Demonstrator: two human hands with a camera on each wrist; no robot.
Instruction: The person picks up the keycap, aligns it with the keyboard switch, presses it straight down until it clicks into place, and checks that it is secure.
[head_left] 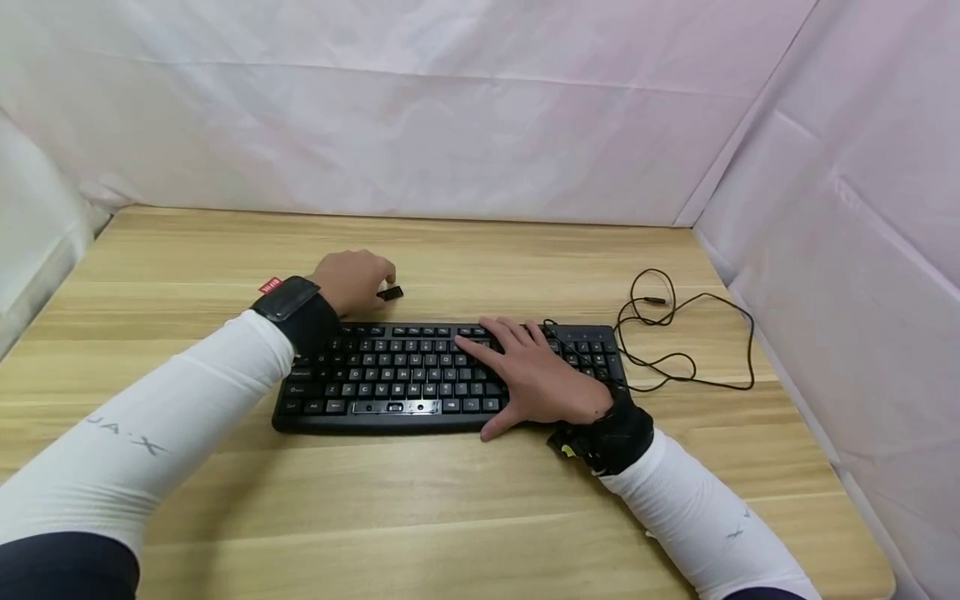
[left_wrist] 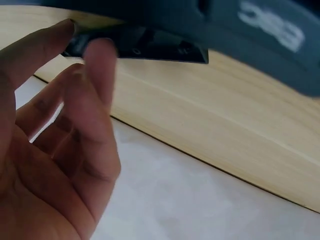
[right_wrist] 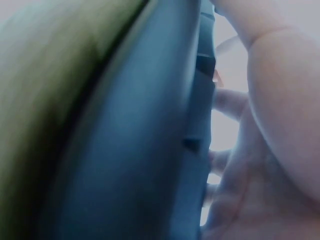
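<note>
A black keyboard (head_left: 408,375) lies on the wooden table. My right hand (head_left: 540,379) rests on its right half with fingers spread, the thumb over the front edge. The right wrist view shows the keyboard's dark side (right_wrist: 135,125) close up, beside that hand. My left hand (head_left: 352,282) reaches beyond the keyboard's back left edge, fingers bent, at a small flat black piece (head_left: 391,293). In the left wrist view the piece (left_wrist: 165,47) has pale markings; one blurred fingertip overlaps it. Whether the fingers pinch it, I cannot tell.
A thin black cable (head_left: 701,380) runs in loose loops at the table's right, with a dark plug or lump (head_left: 655,301) on it. White cloth walls (head_left: 420,125) stand behind the table (head_left: 420,533) and at both sides.
</note>
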